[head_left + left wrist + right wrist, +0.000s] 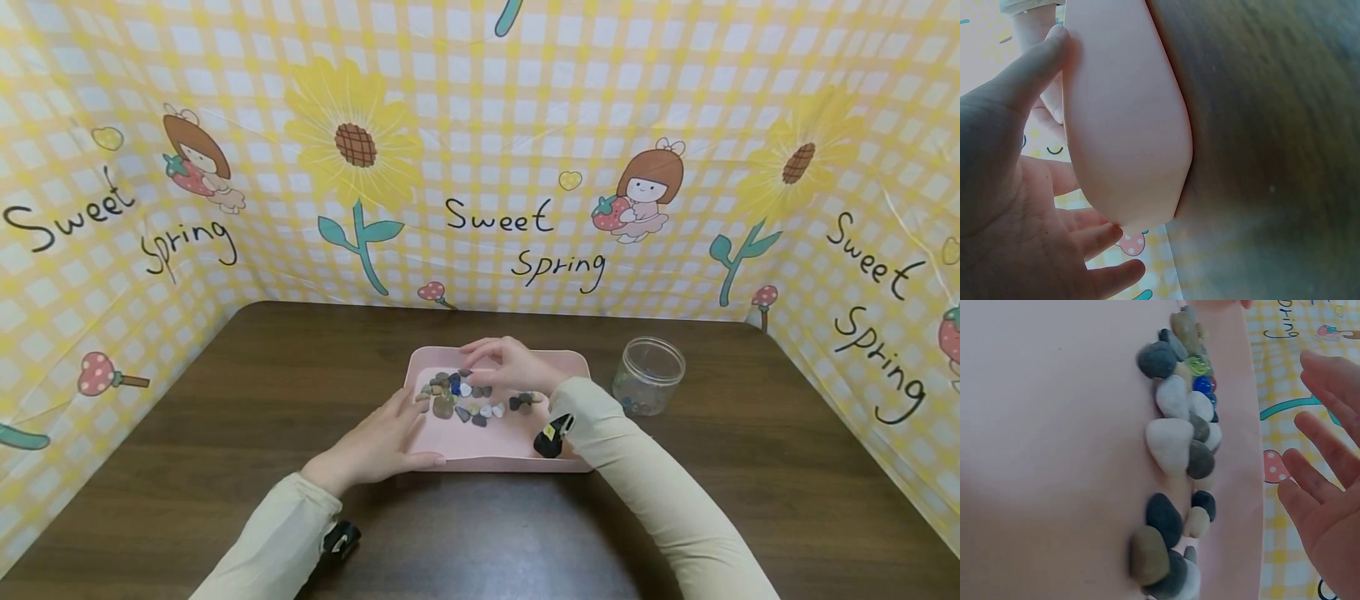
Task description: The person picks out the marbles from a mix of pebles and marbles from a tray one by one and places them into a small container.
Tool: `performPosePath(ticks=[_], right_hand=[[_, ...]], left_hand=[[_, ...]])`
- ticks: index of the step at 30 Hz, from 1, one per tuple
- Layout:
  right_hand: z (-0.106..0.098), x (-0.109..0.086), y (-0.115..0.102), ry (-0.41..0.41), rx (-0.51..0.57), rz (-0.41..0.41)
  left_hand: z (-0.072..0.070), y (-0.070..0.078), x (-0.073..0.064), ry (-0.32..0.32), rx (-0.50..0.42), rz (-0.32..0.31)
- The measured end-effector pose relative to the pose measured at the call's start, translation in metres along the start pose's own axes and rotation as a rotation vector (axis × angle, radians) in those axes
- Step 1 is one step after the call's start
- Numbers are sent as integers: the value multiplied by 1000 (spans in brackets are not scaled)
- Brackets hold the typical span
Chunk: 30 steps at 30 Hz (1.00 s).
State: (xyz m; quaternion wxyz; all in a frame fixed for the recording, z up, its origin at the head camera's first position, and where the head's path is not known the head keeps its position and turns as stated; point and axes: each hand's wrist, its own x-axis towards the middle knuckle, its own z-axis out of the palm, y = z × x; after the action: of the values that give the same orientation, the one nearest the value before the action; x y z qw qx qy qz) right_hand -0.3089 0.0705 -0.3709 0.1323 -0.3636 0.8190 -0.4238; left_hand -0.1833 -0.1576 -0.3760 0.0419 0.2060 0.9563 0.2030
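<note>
Stones (pixel 466 389) stretch left to right along the tray (pixel 498 443), left hand (pixel 375 440) spread against it, right hand (pixel 513 367) loose, seemingly empty.

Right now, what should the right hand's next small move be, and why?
Probably lower the right hand and pinch the blue marble: that hand hangs over the tray holding nothing, and the marble shows among the stones.

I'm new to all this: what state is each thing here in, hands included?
Tray: flat on the table.
Left hand: open, touching the tray's edge.
Right hand: open, above the tray.
Stones: loose in the tray.
Marbles: lying among the stones.
Jar: upright; small things inside; lid hard to tell.
Cloth: hanging behind the table.
</note>
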Motion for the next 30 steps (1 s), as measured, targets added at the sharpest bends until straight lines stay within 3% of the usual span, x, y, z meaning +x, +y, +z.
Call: performPosePath(ticks=[10,30], right_hand=[[11,9,6,-76,-33,46],[30,21,9,-101,-235,1]], left_hand=[[1,0,-1,16,-1,17],[1,0,-2,27,-1,27]])
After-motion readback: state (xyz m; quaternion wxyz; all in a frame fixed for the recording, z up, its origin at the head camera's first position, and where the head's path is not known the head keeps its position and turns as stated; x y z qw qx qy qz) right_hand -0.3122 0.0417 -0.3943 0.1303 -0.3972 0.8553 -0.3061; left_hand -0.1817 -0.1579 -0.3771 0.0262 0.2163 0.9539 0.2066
